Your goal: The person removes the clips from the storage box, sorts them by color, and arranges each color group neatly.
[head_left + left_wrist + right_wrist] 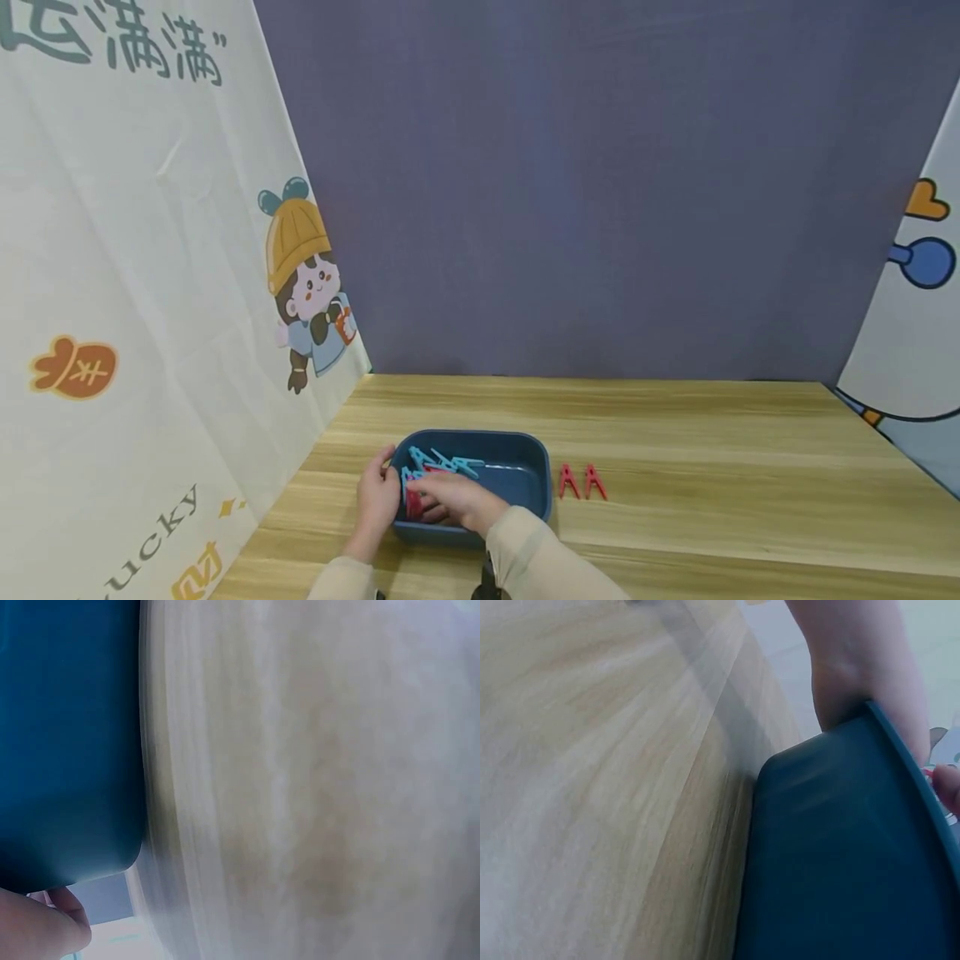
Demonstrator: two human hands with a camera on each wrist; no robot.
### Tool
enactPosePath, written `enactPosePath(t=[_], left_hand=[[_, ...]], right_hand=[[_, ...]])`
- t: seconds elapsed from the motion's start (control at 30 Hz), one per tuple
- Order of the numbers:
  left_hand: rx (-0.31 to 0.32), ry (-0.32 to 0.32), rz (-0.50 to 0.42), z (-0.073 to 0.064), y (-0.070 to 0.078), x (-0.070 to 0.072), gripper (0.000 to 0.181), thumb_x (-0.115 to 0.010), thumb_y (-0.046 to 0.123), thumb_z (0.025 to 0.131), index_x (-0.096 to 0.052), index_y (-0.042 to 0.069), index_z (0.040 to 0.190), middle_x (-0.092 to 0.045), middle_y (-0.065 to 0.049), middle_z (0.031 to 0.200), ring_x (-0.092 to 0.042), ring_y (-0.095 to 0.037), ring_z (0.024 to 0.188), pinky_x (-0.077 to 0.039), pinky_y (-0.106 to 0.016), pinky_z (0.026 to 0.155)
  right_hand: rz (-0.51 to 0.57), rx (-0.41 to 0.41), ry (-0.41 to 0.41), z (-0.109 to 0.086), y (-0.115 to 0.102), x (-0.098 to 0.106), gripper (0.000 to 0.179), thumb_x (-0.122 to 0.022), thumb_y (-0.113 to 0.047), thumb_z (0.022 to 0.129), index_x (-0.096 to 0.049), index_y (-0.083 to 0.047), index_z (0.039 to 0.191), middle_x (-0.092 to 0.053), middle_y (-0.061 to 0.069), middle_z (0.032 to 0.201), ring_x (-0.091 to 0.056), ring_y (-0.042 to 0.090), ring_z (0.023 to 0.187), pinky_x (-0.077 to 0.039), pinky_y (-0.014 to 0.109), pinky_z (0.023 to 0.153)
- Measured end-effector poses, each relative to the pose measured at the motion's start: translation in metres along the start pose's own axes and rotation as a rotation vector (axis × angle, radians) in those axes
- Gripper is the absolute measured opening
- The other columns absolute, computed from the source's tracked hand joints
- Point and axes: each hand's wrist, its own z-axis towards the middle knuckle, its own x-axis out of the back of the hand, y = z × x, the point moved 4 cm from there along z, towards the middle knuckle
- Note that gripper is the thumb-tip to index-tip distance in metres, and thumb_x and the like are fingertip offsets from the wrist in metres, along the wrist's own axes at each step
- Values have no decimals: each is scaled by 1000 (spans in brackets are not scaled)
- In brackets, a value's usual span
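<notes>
A deep blue tray point(513, 482), smooth, glossy inside and rectangular with rounded corners, stands on the desk point(750, 492), a wood-grain surface in pale yellow-brown. The left hand point(377, 493) has its grip closed at the tray's left wall, thumb near the rim. The right hand point(459, 500) reaches inside, grip nearly closed, fingers curled on a red clip point(413, 505) near that same wall; exact finger contact is too blurred to tell. Slim light blue clips point(467, 467) lie jumbled in the tray's left part; the right hand and its cream sleeve point(551, 554) obstruct its near side. Two red A-shaped clips point(569, 483) lie side by side just right of the tray. Behind hangs matt grey-purple cloth point(570, 192); at left, a creased white printed sheet point(165, 250).
</notes>
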Motion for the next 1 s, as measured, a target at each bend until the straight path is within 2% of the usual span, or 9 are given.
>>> enactPosePath(t=[0.2,0.3,0.43,0.57,0.83,1.0], left_hand=[[6,1,-11,-1,1,-2,37,-41,-5,88,-48,-10,124,-55,-20,93,-48,-23,74,-40,-32,62],[-8,11,-10,-1,2,-3,37,-41,-5,88,-49,-11,124,-56,-21,92,-48,-22,72,-41,-31,60],[-15,20,-14,-1,1,-2,36,-42,-6,88,-49,-11,124,-56,-21,93,-48,-20,71,-41,-30,59],[-13,17,-6,-1,-1,-2,36,-41,-5,89,-49,-11,124,-56,-22,97,-48,-20,71,-41,-30,60],[-14,17,3,-2,2,0,37,-41,-6,88,-48,-12,124,-56,-23,101,-49,-21,73,-41,-32,61],[-13,15,9,-2,2,0,37,-41,-6,89,-47,-12,125,-55,-24,107,-49,-22,75,-41,-32,62]], right_hand=[[83,21,-2,-6,-2,8,52,-57,-32,87,-48,2,125,-60,12,96,-62,27,82,-49,43,74],[133,16,-3,-8,-3,14,50,-58,-33,87,-50,1,121,-60,13,97,-62,26,82,-49,43,74],[180,17,-9,-10,-5,20,39,-58,-38,87,-55,-5,107,-65,12,94,-63,23,77,-50,40,71],[194,32,-40,-13,-8,25,37,-55,-42,88,-55,-8,103,-67,9,94,-62,20,75,-50,38,69],[209,50,-93,-23,-18,29,48,-51,-45,90,-53,-4,116,-66,8,96,-63,21,79,-50,38,71],[219,55,-106,-28,-20,34,41,-50,-44,90,-55,-8,108,-67,8,94,-62,18,75,-50,35,68]])
